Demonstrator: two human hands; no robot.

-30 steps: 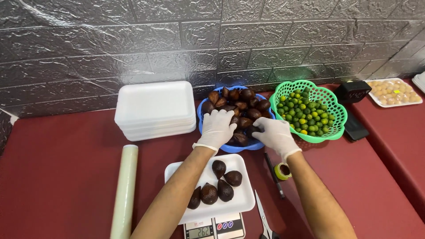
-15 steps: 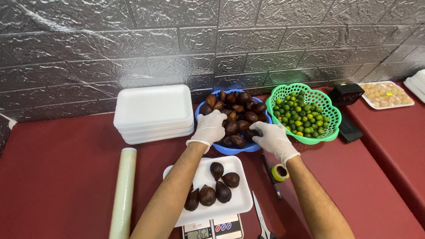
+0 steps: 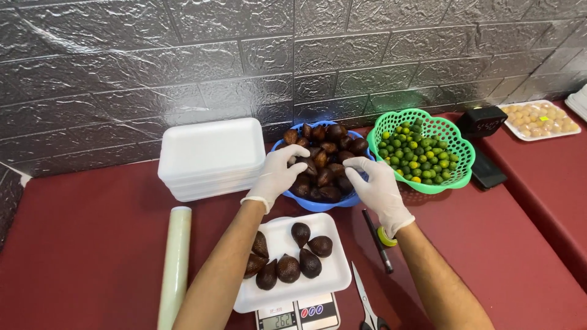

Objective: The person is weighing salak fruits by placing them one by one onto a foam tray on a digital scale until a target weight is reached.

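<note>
A: Where are the hands?

B: Both white-gloved hands, left (image 3: 278, 174) and right (image 3: 378, 188), curl into the blue plastic basket (image 3: 318, 203) of dark brown scaly fruit (image 3: 324, 160); whether they grip any, I cannot tell.

A: Advice?

B: Probably lift fruit gently onto the white foam tray (image 3: 292, 269) on the scale.

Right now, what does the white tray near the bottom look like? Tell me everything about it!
The white tray is a shallow, rectangular foam-looking dish with rounded corners. It lies flat on a small digital scale on the dark red table. Six dark brown, scaly, pointed fruits lie loose in it. The person's left forearm passes over its left edge, hiding part.
</note>
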